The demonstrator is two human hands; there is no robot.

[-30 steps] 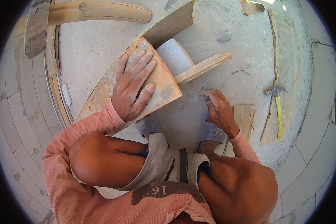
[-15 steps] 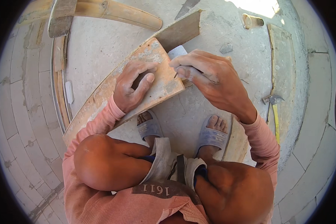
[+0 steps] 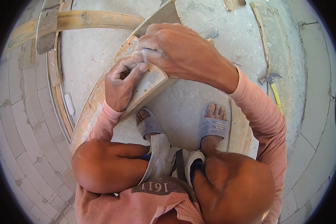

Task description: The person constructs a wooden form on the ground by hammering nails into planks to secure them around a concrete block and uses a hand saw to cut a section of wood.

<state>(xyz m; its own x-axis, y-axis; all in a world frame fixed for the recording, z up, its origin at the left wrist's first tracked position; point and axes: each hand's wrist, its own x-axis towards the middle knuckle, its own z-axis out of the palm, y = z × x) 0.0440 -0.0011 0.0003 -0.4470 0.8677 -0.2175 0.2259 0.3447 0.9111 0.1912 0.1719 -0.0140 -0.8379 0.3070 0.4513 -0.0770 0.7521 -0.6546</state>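
Observation:
A plaster-stained wooden board (image 3: pixel 153 83) lies slantwise in front of me, its near end raised off the floor. My left hand (image 3: pixel 120 83) rests over it with fingers curled and thumb brought in; whatever they pinch is hidden. Over the board's end, my right hand (image 3: pixel 171 50) is bent down and closed, its fingertips meeting those of the left. A thin, rusty nail (image 3: pixel 149 68) barely shows below the right fingertips; the rest of it is covered.
A claw hammer with a yellow handle (image 3: pixel 275 93) lies at the right beside a long dusty plank (image 3: pixel 274 41). Far left, a short wood block (image 3: pixel 46 30) crosses a curved timber strip (image 3: pixel 100 20). My sandalled feet (image 3: pixel 214 125) stand on the concrete floor.
My right hand has moved left with the nail, from beyond the board's end to the left hand's fingertips. The left thumb and fingers have drawn closer together. The view has shifted slightly.

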